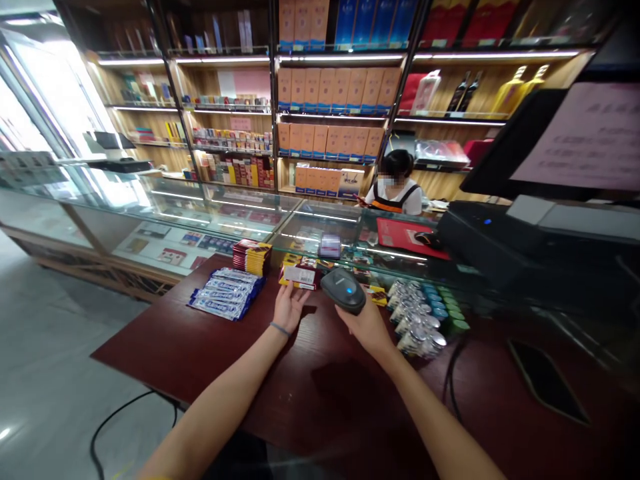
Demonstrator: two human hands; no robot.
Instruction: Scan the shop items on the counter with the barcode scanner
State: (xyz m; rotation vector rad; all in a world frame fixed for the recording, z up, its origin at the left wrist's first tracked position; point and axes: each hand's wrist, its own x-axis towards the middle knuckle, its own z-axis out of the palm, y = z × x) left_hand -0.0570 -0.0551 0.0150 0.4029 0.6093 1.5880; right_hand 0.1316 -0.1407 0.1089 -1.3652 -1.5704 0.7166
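Right hand [364,328] is seen low at centre, with a barcode scanner [344,291] gripped in it; the fingers [345,315] are curled up under the scanner body. Left hand [289,308] is held open, palm up, with a band [280,329] on the wrist. Its fingers [299,299] are spread and end at the lower edge of a labelled pack [300,275], though contact cannot be confirmed. The pack is lying flat on the dark red worktop [320,407], just beside the scanner. To its left, a stack of red-and-yellow packs [253,257] and a row of blue-and-white bars [226,294] are placed. Silver-and-blue tins [415,319] are grouped right of the right hand. A phone [547,380] is lying at lower right. Beyond a glass case [200,213], a co-worker [395,190] is seen at upper centre, in front of stocked shelves [340,87].
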